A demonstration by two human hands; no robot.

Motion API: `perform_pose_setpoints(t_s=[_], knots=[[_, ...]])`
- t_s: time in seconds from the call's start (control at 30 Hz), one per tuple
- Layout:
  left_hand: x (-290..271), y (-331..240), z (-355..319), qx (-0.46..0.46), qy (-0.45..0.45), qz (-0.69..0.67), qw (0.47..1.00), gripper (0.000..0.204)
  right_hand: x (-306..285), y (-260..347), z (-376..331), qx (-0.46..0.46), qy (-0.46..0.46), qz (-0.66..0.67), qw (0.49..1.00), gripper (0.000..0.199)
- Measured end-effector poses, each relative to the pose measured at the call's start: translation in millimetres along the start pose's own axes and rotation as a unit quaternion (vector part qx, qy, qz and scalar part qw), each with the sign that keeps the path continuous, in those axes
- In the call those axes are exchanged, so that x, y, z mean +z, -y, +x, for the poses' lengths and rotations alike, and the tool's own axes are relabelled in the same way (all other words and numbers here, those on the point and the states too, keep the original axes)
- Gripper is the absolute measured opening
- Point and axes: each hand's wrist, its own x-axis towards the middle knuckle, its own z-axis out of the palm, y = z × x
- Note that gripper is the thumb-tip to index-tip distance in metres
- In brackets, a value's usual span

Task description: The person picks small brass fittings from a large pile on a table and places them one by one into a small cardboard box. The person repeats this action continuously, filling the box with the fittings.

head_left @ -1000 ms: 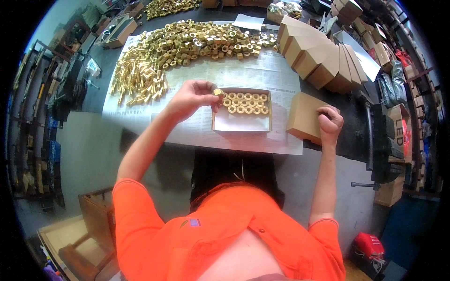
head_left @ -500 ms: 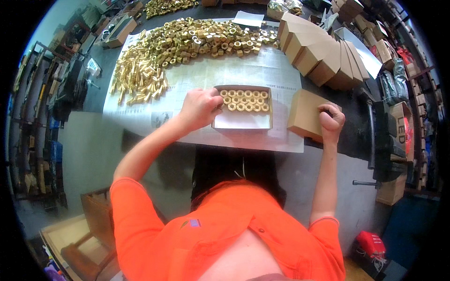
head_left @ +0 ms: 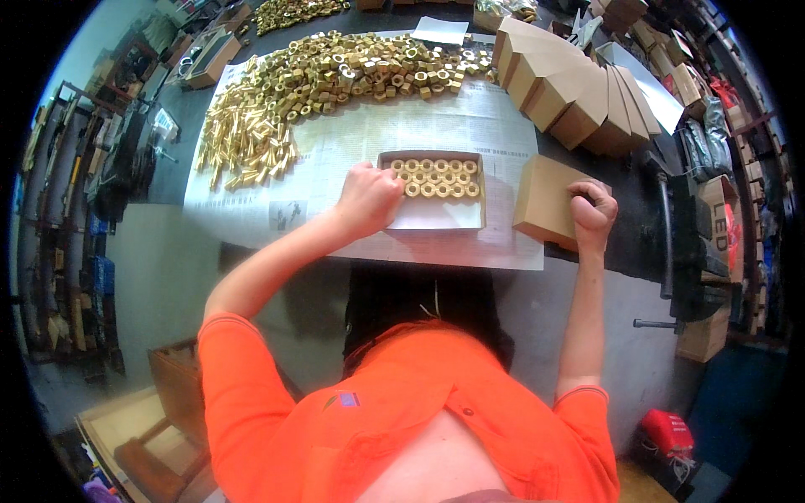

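Observation:
A shallow open cardboard box [head_left: 481, 214] with a white bottom holds several rows of brass nuts [head_left: 438, 178] in its far part. My left hand [head_left: 373, 199] is closed at the box's left wall, beside the left end of the rows. Its fingertips are hidden, so what they pinch does not show. Further right, a closed brown cardboard box [head_left: 543, 201] lies on the newspaper's edge. My right hand [head_left: 593, 215] rests in a fist against the right side of that brown box. Whatever is inside the fist cannot be made out.
Loose brass nuts [head_left: 360, 71] form a large heap on the newspaper [head_left: 335, 142]. To its left lies a pile of slim brass pieces [head_left: 251, 138]. Brown boxes [head_left: 570, 92] fan out at the far right. A dark bar [head_left: 665, 235] stands beyond my right hand.
My left hand has shifted slightly right and nearer to me, now covering more of the box's left wall. My right hand stays in place.

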Motion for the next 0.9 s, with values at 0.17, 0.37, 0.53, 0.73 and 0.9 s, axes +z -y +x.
perform_pose_setpoints(t_s=[0.17, 0.37, 0.53, 0.73, 0.9], knots=[[0.6, -0.3, 2.3, 0.001, -0.005, -0.011, 1.0, 0.017, -0.4, -1.0, -0.6, -0.002, -0.003, 0.009, 1.0, 0.017], [1.9, 2.8, 3.5, 0.003, 0.009, -0.014, 1.0, 0.017, -0.2, -1.1, -0.2, 0.034, -0.003, 0.01, 0.999, 0.018], [-0.3, 2.4, 3.4, -0.007, 0.015, -0.012, 1.0, 0.019, 0.8, 1.8, -0.2, 0.035, -0.002, 0.016, 0.999, 0.019], [-33.9, 18.8, 28.4, -0.048, 0.022, -0.098, 0.994, 0.021, 0.8, -5.1, -1.6, 0.033, 0.0, 0.022, 0.999, 0.018], [-12.7, 61.1, 94.7, -0.006, -0.09, -0.054, 0.994, 0.013, 0.3, -4.4, -1.1, 0.039, -0.009, 0.036, 0.999, 0.019]])
